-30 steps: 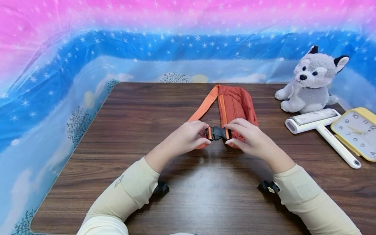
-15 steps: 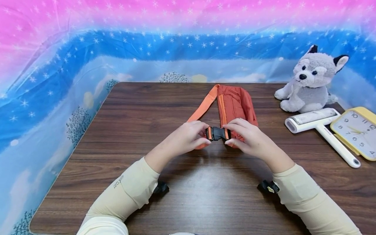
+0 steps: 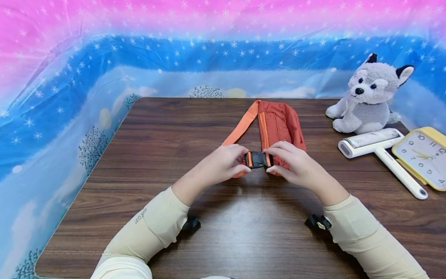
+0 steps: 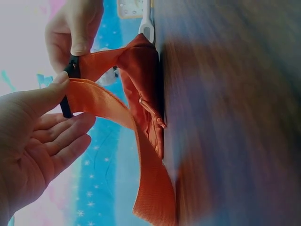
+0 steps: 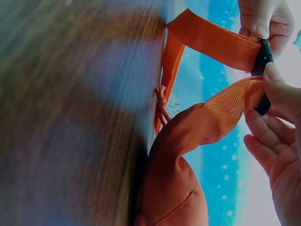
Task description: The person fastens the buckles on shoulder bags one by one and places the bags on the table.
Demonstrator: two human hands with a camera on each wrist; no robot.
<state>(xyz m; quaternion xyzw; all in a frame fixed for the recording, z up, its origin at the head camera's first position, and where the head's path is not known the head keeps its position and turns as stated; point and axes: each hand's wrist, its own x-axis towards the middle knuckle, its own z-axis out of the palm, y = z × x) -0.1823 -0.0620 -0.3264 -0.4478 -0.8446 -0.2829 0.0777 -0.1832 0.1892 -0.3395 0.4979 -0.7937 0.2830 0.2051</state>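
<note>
A black side-release buckle (image 3: 258,159) is held above the table between both hands, its two halves together. My left hand (image 3: 225,162) pinches its left end between thumb and fingers, where the orange strap (image 3: 241,130) threads through. On the other end, my right hand (image 3: 295,162) has the same kind of pinch. Behind the hands lies a rust-red bag (image 3: 280,122) with an orange zip, partly covered by the right hand. In the left wrist view the strap (image 4: 110,106) loops down from the buckle to the table; the right wrist view shows webbing (image 5: 233,104) joining buckle and bag.
On the right of the wooden table (image 3: 167,124) sit a grey plush husky (image 3: 371,97), a white lint roller (image 3: 379,149) and a yellow-framed clock (image 3: 423,157). A snowflake-patterned cloth (image 3: 209,54) hangs behind the table and along its left side.
The hands have drawn very slightly closer together, and the buckle between them looks a little shorter and slightly turned. The bag and the other objects have stayed in place.
</note>
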